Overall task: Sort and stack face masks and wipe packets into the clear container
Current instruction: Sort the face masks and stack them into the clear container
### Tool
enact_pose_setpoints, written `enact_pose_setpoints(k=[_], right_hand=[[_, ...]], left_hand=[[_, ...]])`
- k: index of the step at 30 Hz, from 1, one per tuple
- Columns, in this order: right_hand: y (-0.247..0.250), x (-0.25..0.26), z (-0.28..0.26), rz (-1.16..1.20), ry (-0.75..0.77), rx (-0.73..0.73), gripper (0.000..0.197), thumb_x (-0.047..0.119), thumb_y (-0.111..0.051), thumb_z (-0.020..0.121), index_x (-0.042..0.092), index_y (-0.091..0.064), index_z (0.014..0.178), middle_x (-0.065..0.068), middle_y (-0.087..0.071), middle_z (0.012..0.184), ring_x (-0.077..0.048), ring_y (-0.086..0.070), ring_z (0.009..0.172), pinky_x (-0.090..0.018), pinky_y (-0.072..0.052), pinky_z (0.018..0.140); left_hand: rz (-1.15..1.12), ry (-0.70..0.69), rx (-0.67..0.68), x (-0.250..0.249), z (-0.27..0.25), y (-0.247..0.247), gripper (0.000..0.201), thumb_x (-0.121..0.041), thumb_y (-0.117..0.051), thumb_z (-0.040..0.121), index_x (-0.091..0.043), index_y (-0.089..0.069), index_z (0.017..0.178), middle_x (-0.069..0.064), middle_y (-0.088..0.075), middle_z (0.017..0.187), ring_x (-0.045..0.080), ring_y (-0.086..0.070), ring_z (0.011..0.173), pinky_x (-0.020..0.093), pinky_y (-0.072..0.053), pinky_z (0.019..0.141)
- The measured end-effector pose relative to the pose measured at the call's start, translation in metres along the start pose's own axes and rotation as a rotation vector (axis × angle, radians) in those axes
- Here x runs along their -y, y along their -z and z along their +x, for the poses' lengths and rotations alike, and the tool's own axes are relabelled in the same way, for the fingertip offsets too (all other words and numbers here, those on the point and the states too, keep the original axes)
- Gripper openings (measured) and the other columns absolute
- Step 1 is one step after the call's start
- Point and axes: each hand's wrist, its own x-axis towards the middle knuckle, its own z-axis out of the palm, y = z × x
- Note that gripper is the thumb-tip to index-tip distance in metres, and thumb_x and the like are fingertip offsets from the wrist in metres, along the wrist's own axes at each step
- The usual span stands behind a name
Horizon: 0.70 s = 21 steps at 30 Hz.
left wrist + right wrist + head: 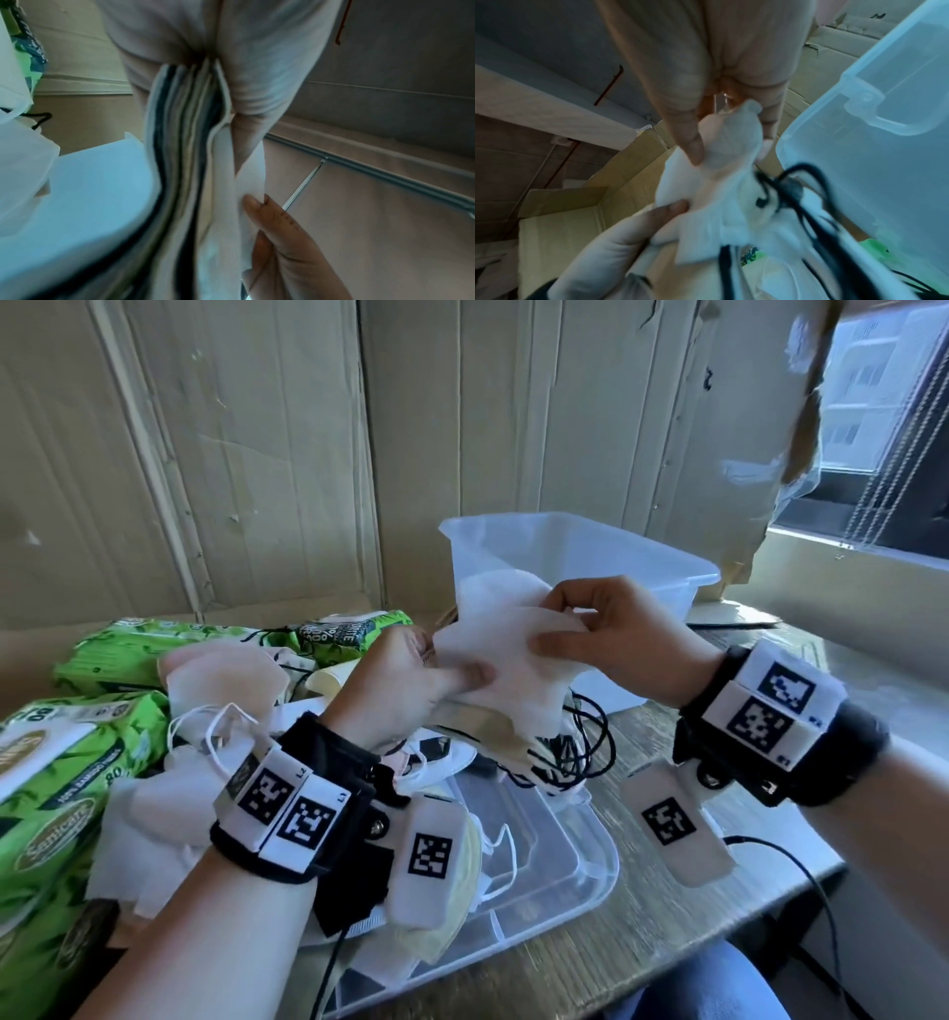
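Glossy green wipe packs [77, 762] and loose soft masks [226, 680] are heaped at left, a layered stack of flat masks [493, 660] is pinched by the left hand [405, 690] and the right hand [611, 639] before the translucent plastic container [575, 557], above its flat lid [539, 855].

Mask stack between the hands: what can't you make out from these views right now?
- Mask stack: exact count unreadable; left wrist view shows blurred layered edges.
- Clear container floor: hidden in head view by the stack and right hand.
- Left hand fingers: hidden under the stack.
- Wipe packets: cut off by left edge.
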Motion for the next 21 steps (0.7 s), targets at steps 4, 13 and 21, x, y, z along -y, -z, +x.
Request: enact_pose_setpoints(k=[4,13,21], right_hand=[[-0.003,-0.005,0.001,-0.137,0.088,-0.262,0.031,0.015,-0.081,0.064,0.030,-0.055,0.057,0.013,-0.050,0.080,-0.006,-0.048,0.075,-0.019,-0.034,0.069],[-0.007,-0.008,-0.004,-0.174,0.312,-0.481,0.020,0.012,-0.085,0.057,0.016,-0.069,0.067,0.011,-0.039,0.076,0.004,-0.041,0.068,-0.006,-0.031,0.063],[-0.004,-0.011,-0.009,-0.086,0.221,-0.500,0.033,0.009,-0.082,0.063,0.028,-0.055,0.059,-0.001,-0.051,0.085,-0.001,-0.047,0.078,-0.011,-0.034,0.064]], left_hand=[[-0.011,-0.125,-0.049,-0.001,0.001,0.000,0.049,0.006,-0.069,0.072,-0.024,-0.059,0.109,0.000,-0.070,0.104,0.014,-0.065,0.092,0.033,-0.053,0.088],[-0.026,-0.174,-0.007,-0.001,0.000,-0.002,0.028,0.011,-0.062,0.078,-0.005,-0.062,0.100,-0.010,-0.072,0.081,0.004,-0.066,0.079,0.016,-0.051,0.068],[-0.193,-0.178,0.008,0.000,0.002,-0.006,0.037,-0.010,-0.067,0.064,-0.014,-0.062,0.101,-0.006,-0.073,0.091,0.008,-0.068,0.087,0.022,-0.055,0.076]])
